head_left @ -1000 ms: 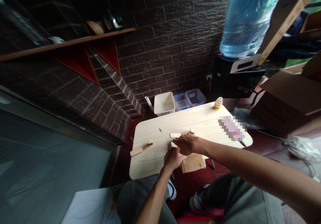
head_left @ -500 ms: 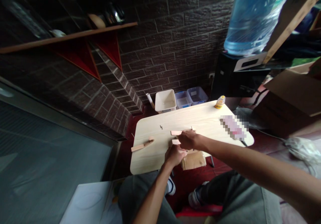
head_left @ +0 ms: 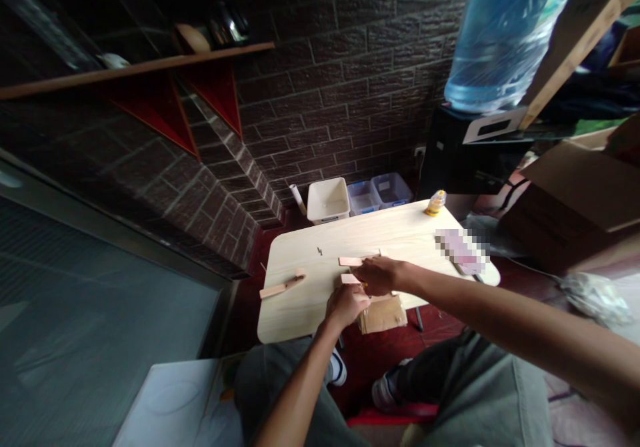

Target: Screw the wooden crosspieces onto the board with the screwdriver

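My left hand (head_left: 347, 304) is closed at the front edge of the table, its fingers around a flat light-wood piece (head_left: 349, 278) that sticks out past them. Just beyond, my right hand (head_left: 379, 275) is bent down with its fingers drawn together close to the left fingertips. What it grips is hidden beneath it. A second wooden piece (head_left: 350, 261) pokes out to the left of the right hand. Farther left lies a separate wooden part (head_left: 281, 289) with a curved end. Several small dark screw-like bits (head_left: 320, 251) rest behind it.
The pale table (head_left: 295, 320) carries a yellow-capped bottle (head_left: 435, 203) and a blurred-out flat object (head_left: 463, 252) at the right. A brown packet (head_left: 384, 316) is at the front edge. Bins (head_left: 329, 199) stand behind, near a water dispenser (head_left: 475, 153).
The view has shifted slightly. Both hands stay at the wooden pieces, with the right hand turned a little and its fingers lower.
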Demonstrator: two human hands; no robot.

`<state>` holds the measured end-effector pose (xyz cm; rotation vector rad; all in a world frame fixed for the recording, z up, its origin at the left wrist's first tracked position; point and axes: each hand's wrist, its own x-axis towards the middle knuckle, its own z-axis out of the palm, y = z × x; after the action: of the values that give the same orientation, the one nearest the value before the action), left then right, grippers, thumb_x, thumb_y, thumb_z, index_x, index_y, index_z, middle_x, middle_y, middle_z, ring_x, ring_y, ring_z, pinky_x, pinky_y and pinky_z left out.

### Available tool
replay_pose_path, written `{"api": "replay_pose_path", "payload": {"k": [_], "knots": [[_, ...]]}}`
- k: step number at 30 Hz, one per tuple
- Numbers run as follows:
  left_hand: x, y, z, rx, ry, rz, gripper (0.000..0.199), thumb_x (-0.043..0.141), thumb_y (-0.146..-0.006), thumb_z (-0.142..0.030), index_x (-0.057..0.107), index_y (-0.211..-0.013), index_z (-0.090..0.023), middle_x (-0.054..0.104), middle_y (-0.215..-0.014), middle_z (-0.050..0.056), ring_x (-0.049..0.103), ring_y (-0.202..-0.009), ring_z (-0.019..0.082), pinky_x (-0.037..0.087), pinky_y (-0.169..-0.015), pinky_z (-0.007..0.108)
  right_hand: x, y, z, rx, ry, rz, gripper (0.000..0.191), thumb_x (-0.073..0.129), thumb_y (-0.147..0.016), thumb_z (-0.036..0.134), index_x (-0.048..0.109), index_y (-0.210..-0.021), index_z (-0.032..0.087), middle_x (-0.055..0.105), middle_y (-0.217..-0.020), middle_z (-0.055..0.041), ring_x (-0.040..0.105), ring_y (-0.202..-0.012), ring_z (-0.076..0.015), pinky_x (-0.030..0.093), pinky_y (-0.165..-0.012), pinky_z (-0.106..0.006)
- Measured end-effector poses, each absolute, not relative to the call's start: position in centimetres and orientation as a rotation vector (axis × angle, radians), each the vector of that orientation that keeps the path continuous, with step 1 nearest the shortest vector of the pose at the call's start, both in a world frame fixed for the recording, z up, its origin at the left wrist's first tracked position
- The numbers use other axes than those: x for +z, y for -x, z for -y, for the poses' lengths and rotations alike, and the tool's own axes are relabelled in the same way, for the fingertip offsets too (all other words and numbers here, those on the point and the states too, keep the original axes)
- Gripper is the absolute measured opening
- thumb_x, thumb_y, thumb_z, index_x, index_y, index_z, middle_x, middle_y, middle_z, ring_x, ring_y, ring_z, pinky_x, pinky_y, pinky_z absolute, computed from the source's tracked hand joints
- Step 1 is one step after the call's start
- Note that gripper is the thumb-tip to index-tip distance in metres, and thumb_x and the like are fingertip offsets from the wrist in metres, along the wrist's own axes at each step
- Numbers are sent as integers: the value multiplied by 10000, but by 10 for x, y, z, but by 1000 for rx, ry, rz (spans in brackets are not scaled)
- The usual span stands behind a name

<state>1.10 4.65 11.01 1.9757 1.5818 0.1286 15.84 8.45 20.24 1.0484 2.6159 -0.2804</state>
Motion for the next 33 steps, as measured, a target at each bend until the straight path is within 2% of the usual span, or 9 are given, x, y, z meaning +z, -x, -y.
{"api": "replay_pose_path", "payload": {"k": [6, 11, 15, 18, 23, 27, 33], "knots": [[119, -13, -47, 135, -1967, -1535, 171, 629, -765, -300, 748, -807, -185, 753, -916, 55, 664, -909, 207, 444, -791, 251, 177, -157, -97, -295, -953, -2654, 297, 573, -833, 200, 674, -1097, 111, 719, -1037, -166, 705, -898, -274, 554, -700, -335], [116, -14, -47, 149, -1974, -1536, 183, 627, -774, -299, 764, -814, -184, 762, -912, 57, 676, -939, 214, 469, -812, 251, 161, -151, -114, -425, -989, -2618, 316, 609, -834, 286, 703, -1045, 70, 728, -966, -191, 708, -874, -277, 547, -691, -331], [107, -11, -46, 201, -1947, -1517, 195, 633, -783, -299, 772, -876, -199, 765, -968, 46, 686, -979, 212, 495, -862, 261, 164, -147, -117, -450, -1016, -2576, 273, 627, -819, 275, 726, -977, 75, 737, -950, -176, 706, -895, -268, 543, -728, -326], [101, -9, -45, 266, -1942, -1501, 191, 646, -781, -291, 772, -895, -202, 763, -992, 41, 688, -993, 205, 502, -907, 267, 169, -145, -111, -403, -1076, -2592, 277, 622, -823, 249, 713, -1013, 70, 731, -987, -187, 698, -932, -270, 541, -776, -340], [103, -11, -40, 315, -1925, -1545, 178, 647, -799, -277, 756, -896, -176, 763, -942, 56, 702, -916, 191, 510, -840, 245, 181, -135, -98, -346, -1304, -2502, 325, 648, -771, 232, 687, -1051, 73, 718, -973, -236, 708, -895, -329, 566, -703, -423], [109, -14, -40, 244, -2026, -1524, 155, 628, -818, -271, 719, -773, -153, 745, -822, 59, 693, -817, 181, 463, -725, 229, 186, -134, -94, -371, -1308, -2495, 469, 667, -747, 242, 614, -1190, 97, 700, -1060, -240, 704, -907, -345, 577, -672, -470], [109, -17, -44, 182, -2098, -1518, 165, 641, -825, -311, 719, -796, -169, 748, -877, 77, 685, -872, 203, 437, -738, 232, 183, -146, -86, -255, -980, -2709, 259, 607, -839, 221, 650, -1070, 110, 698, -1083, -210, 693, -950, -330, 577, -729, -480]]}}
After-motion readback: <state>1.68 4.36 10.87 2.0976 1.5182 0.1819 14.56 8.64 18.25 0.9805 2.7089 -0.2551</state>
